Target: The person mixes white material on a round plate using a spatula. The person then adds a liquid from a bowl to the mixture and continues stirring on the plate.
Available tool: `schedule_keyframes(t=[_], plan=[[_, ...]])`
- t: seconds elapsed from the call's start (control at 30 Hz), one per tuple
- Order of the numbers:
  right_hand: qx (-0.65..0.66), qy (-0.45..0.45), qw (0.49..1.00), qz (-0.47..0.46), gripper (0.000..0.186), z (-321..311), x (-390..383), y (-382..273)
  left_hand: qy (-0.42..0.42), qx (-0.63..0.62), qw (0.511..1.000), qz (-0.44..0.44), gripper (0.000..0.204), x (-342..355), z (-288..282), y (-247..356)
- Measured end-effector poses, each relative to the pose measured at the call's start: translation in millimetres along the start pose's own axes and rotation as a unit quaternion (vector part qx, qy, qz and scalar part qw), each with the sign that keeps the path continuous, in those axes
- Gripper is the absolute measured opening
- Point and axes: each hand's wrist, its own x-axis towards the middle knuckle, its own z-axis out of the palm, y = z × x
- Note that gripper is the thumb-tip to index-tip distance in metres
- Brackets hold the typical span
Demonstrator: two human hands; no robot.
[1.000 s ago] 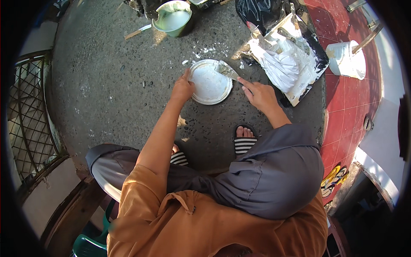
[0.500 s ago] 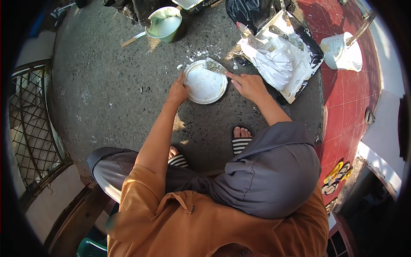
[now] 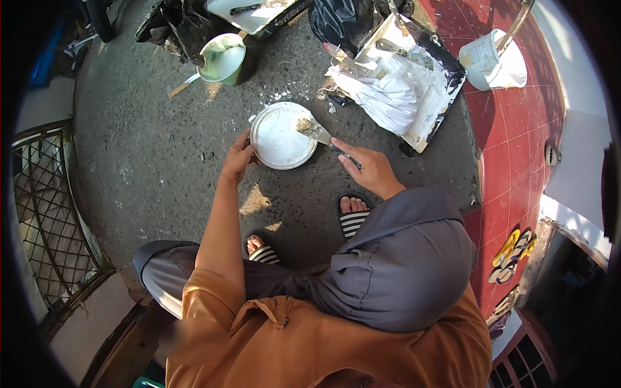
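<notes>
A person is squatting on a rough concrete floor (image 3: 129, 161), working over a round white lid (image 3: 279, 137) that is lying flat on it, just beyond the striped sandals (image 3: 352, 220). The left hand (image 3: 238, 158) is bracing the lid at its near-left rim, fingers curled against the edge. The right hand (image 3: 365, 169) is closed around the dark handle of a putty knife (image 3: 315, 131), whose broad blade is resting on the right part of the lid and is carrying a lump of pale paste. The step in hand appears to be working or gathering paste on the lid; the next stroke would call for keeping the rim pinned while the blade is drawn across. Farther off, a green bucket (image 3: 223, 59) with pale contents is standing to the left, a paint-smeared tray (image 3: 414, 84) lined with white plastic is lying to the right, and a white bucket (image 3: 495, 59) is standing on the red tiles (image 3: 511, 129). The knife handle is mostly hidden inside the right fist. How much paste is remaining on the lid is hard to make out. Items at the far edge are cut off, and the person's knees are hiding the near floor.
</notes>
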Motion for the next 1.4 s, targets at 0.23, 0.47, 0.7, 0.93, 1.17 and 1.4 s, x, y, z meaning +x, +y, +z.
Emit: schedule_keyframes(t=[0.23,0.47,0.7,0.93,1.17,1.4], plan=[[0.204,-0.026,0.961,0.185,0.050,-64,-55,-28,0.040,-0.020,0.990,0.131,0.055,-25,-7,129],[0.227,0.065,0.958,0.164,0.051,-98,-106,-14,0.001,0.133,0.950,0.282,0.050,-46,142,260],[0.178,0.225,0.928,0.238,0.042,-104,-108,-19,0.170,0.396,0.708,0.559,0.044,-18,261,234],[0.164,0.232,0.943,0.176,0.041,-95,-62,-34,0.085,0.259,0.880,0.388,0.050,-34,233,200],[0.076,0.262,0.951,0.142,0.037,-95,14,-34,0.049,0.181,0.931,0.315,0.053,-57,211,167],[0.086,0.197,0.973,0.088,0.036,-89,0,-52,0.014,0.129,0.957,0.261,0.052,-68,179,161]])
